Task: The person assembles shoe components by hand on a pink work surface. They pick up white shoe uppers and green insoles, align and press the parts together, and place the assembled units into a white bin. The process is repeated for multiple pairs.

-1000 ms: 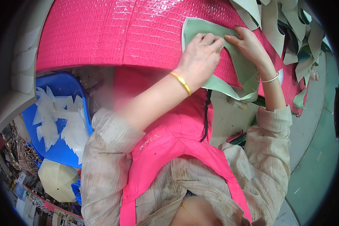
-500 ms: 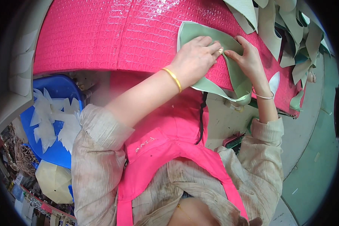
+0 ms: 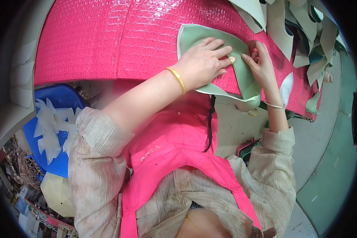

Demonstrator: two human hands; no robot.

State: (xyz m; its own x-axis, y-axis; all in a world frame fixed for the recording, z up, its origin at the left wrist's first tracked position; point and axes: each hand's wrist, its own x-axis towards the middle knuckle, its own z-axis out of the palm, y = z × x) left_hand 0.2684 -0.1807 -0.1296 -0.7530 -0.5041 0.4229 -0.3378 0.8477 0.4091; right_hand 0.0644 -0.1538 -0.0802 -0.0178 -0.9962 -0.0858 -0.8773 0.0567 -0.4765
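Note:
A curved, pale green sheet piece (image 3: 192,37) with a whitish edge lies on the pink, embossed table cover (image 3: 83,43). My left hand (image 3: 204,61) rests on it, palm down and fingers spread, wearing a ring and a gold bangle. At the piece's right side is my right hand (image 3: 263,67), its fingers curled in and its thumb near the green surface. A small reddish spot shows between those fingers; whether it is a held thing cannot be made out. The green piece's lower strip loops over the table's near edge.
Several grey-green cut pieces (image 3: 279,29) hang in layers at the upper right. A white pointed piece (image 3: 286,89) lies beyond my right wrist. Below left stands a blue tub (image 3: 61,93) holding whitish scraps (image 3: 47,127). A grey panel (image 3: 12,107) borders the left side.
My left hand has flattened and spread its fingers on the green piece. My right fingers have curled away from the strip's edge. Hands and piece sit slightly further left in view.

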